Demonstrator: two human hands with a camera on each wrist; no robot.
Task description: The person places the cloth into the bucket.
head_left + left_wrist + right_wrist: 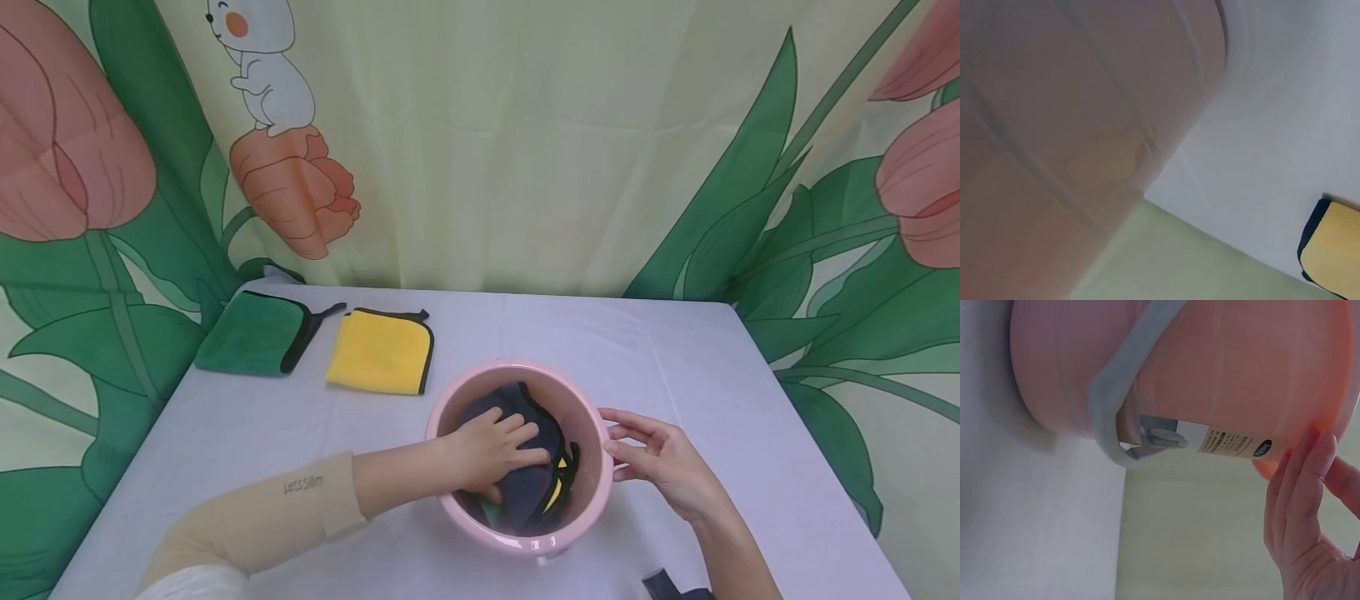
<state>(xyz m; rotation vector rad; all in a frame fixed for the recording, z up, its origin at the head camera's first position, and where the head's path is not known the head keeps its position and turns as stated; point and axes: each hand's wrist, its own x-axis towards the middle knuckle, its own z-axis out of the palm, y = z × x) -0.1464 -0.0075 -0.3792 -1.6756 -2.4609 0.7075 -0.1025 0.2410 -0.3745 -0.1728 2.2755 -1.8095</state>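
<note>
A pink bucket [597, 500] stands on the white-covered table, with a dark blue-grey cloth [522, 497] inside it. Yellow patches and black edging of cloth show at the right of the pile, and a bit of green at its lower left. My left hand [498, 450] reaches over the rim and rests on the dark cloth, fingers spread. On the bucket's right side, the fingertips of my right hand [656, 458] touch the outside near the rim. The right wrist view shows these fingers [1300, 487] nearly straight. In the left wrist view, the bucket wall fills the left; the hand is hidden.
A folded green cloth [251, 333] and a folded yellow cloth [381, 352] lie at the table's back left. The bucket's grey handle [1107, 403] hangs down its side. A dark object [662, 585] shows by the right forearm. A printed curtain [487, 167] hangs behind.
</note>
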